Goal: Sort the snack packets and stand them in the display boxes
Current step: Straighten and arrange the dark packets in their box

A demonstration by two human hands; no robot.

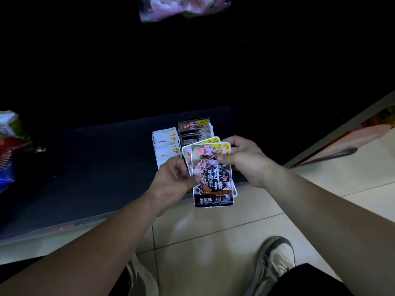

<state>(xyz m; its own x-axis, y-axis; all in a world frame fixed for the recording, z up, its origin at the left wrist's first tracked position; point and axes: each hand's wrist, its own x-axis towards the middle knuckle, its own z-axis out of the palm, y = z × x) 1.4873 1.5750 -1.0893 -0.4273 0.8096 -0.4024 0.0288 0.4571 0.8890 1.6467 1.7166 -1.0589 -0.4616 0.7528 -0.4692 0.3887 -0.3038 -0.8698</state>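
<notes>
- Right shoe (275, 259) at 6 o'clock on pale tiled floor (213, 227); floor open toward 5 o'clock.
- Left hand (173, 180) pinches the left edge of the black packet (213, 184), thumb on its face. Right hand (245, 161) pinches the top right corner, fingers curled behind.
- Second packet (188, 152) fanned out behind it; can't tell if more are in the stack.
- Handling guess: light, thin, floppy, glossy film, likely to slide on each other. Grip the sealed edges, not the middle.
- Shelf lip (64, 228) runs from 8 o'clock up to just under the hands; lift over it.
- At 12 o'clock of the hands, dark packets (194, 130) stand in a row. White packets (165, 146) are packed alongside at their 9 o'clock. Box walls hard to make out. Slot looks tight, so enter from above.
- Bare dark shelf (85, 167) at 9 o'clock, snack bags (8, 146) beyond it.
- Hanging bag (181, 7) overhead at 12, orange carton (352, 137) at 3.
</notes>
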